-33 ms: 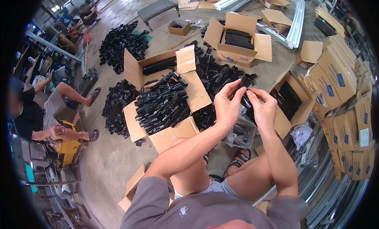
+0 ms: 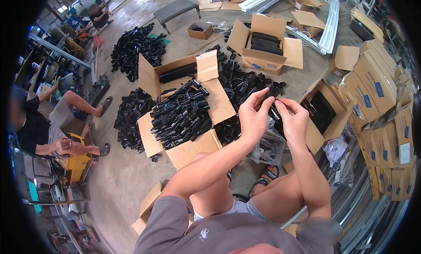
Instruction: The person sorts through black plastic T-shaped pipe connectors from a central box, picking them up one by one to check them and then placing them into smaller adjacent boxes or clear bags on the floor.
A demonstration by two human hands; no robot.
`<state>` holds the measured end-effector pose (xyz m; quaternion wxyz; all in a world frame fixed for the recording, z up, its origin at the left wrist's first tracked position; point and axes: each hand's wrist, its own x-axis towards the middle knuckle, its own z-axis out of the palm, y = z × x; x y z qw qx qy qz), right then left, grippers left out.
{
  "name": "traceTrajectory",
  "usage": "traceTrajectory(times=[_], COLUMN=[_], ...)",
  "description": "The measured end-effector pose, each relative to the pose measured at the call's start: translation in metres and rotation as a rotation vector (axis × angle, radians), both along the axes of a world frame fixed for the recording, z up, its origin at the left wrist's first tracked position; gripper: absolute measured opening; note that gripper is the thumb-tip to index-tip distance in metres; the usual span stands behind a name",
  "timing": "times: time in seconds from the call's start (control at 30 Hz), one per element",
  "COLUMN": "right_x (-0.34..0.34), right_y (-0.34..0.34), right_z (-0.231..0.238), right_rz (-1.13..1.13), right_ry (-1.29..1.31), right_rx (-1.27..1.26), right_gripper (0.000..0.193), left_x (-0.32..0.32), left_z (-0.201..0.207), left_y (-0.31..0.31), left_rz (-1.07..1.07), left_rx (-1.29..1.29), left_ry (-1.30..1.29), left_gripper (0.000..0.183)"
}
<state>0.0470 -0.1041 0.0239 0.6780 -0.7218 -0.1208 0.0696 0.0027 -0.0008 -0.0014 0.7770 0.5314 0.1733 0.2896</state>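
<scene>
My left hand (image 2: 254, 116) and my right hand (image 2: 292, 118) are raised close together in front of me, thumbs and fingers pinched. A glossy black fitting (image 2: 276, 88) shows at the fingertips, partly hidden by them, and both hands seem to grip it. Its exact shape cannot be made out. Beneath the hands lies a heap of similar black fittings (image 2: 243, 81). To the left, an open carton (image 2: 149, 76) has a neat row of black pieces inside, with a loose pile of black fittings (image 2: 182, 116) heaped over its near side. A clear plastic bag (image 2: 265, 151) lies below my hands.
Another open carton (image 2: 263, 63) with stacked black parts stands farther off, and one more carton (image 2: 340, 109) is at the right. Flattened cardboard boxes (image 2: 372, 89) lean along the right. A seated person (image 2: 33, 131) is at the left. A low dark table (image 2: 176, 9) stands at the back.
</scene>
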Motion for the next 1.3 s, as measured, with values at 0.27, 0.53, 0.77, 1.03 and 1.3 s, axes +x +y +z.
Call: traceTrajectory(times=[0.27, 0.53, 0.77, 1.03, 1.3], right_x=[-0.001, 0.003, 0.004, 0.007, 0.006], right_y=[0.001, -0.001, -0.001, -0.002, -0.006], right_z=[-0.001, -0.007, -0.007, -0.01, -0.006], right_rz=[-0.007, -0.004, -0.002, 0.042, 0.034], right_ry=[0.015, -0.003, -0.004, -0.076, 0.037], right_rx=[0.093, 0.039, 0.05, -0.037, 0.033], right_gripper=[0.02, 0.02, 0.019, 0.018, 0.018], left_x=[-0.002, 0.0, 0.001, -0.001, -0.001], left_z=[0.005, 0.003, 0.0, 0.002, 0.002], left_y=[0.0, 0.0, -0.001, 0.002, 0.0], left_rz=[-0.019, 0.0, -0.021, -0.044, -0.047], left_rx=[-0.004, -0.004, -0.027, -0.006, 0.028], left_ry=[0.016, 0.002, -0.016, -0.001, 0.027], left_gripper=[0.031, 0.032, 0.031, 0.03, 0.03])
